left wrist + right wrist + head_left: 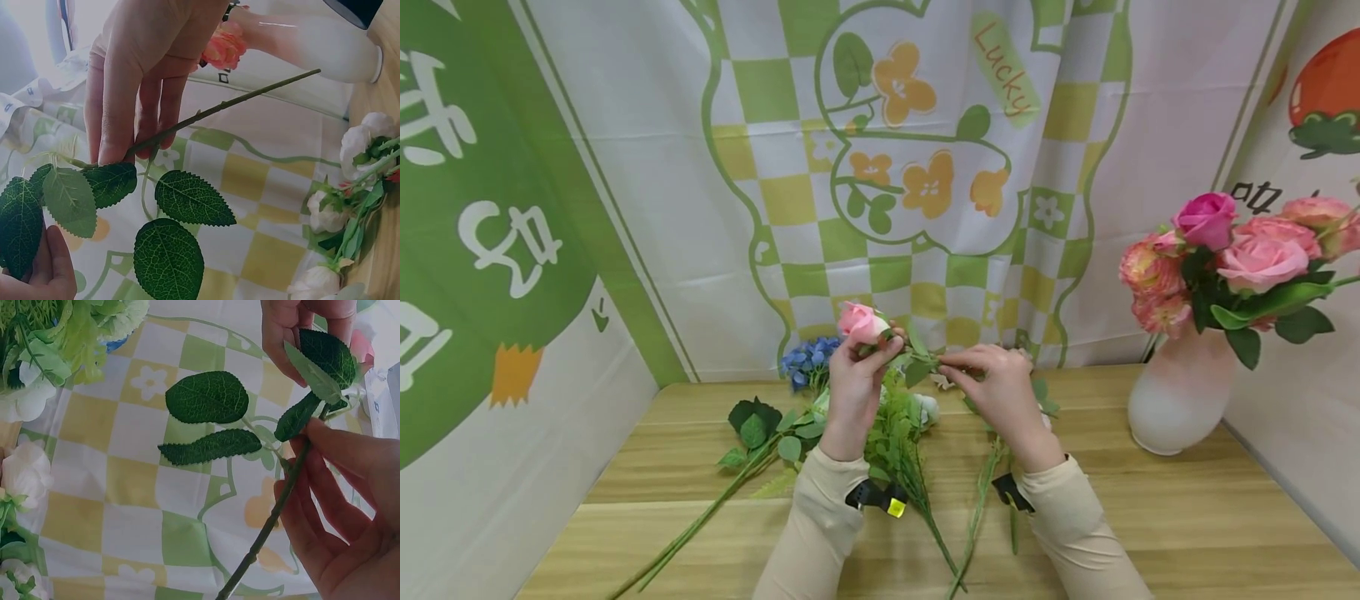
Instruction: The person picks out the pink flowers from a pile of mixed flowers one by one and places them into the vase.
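A pink artificial rose (861,323) is held up above the table, its bloom at the left hand. My left hand (856,396) grips it just below the bloom; in the right wrist view that left hand (306,325) is partly behind leaves. My right hand (1003,392) pinches the stem further along, thumb against fingers. In the left wrist view the right hand (137,81) is at the stem (231,103), whose bare end points away from the bloom. Dark green serrated leaves (209,397) hang from the stem between and below the hands.
On the wooden table (700,508) lie green sprays (898,442), white flowers (927,408), blue flowers (808,362) and long loose stems (700,521). A white-and-pink vase (1180,396) holding pink blooms (1262,254) stands at the right. A patterned cloth (925,275) hangs behind.
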Tool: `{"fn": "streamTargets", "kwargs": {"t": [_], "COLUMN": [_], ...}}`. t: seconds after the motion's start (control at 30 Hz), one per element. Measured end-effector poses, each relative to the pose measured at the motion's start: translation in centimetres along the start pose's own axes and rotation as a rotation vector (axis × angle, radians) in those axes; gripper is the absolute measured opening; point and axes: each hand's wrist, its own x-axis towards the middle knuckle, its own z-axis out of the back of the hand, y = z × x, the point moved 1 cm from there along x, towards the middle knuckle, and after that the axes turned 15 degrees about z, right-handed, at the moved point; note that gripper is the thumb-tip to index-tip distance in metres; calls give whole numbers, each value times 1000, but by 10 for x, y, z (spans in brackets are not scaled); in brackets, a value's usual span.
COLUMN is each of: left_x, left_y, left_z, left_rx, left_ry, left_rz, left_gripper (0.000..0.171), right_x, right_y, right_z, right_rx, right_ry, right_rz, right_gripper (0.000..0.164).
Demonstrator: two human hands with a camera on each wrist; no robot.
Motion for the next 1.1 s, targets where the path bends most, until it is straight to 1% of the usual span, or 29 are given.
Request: {"fn": "streamTargets", "kwargs": {"t": [0.17, 0.27, 0.37, 0.47, 0.53, 0.67, 0.77, 0.8, 0.97, 1.1], "left_x": [1, 2, 3, 2, 1, -2, -4, -5, -10, -14], "left_y": [1, 1, 1, -1, -2, -5, -7, -8, -14, -18], "left_z": [0, 1, 4, 11, 18, 35, 46, 49, 64, 76], "left_rx": [-9, -3, 16, 84, 148, 330, 461, 489, 570, 627], "left_ry": [4, 10, 6, -33, -58, -91, -117, -126, -166, -188], "left_rz": [1, 1, -5, -18, -39, -73, -75, -72, -73, -65], "left_gripper": [29, 20, 19, 25, 25, 28, 32, 33, 32, 30], "right_x": [-1, -1, -1, -1, -1, -2, -2, -2, -1, 0], "right_y": [2, 2, 2, 2, 0, -4, -8, -9, -14, -17], "right_z": [0, 0, -1, 0, 1, 6, 12, 15, 26, 39], "right_rx": [-42, -58, -63, -62, -50, -11, 6, 6, -11, -37], "right_ry": [2, 0, -14, -44, -70, -130, -187, -207, -298, -341], "right_rz": [-7, -5, -4, -19, -36, -64, -73, -70, -63, -72], "right_gripper": [13, 13, 13, 13, 13, 11, 11, 11, 10, 9]}}
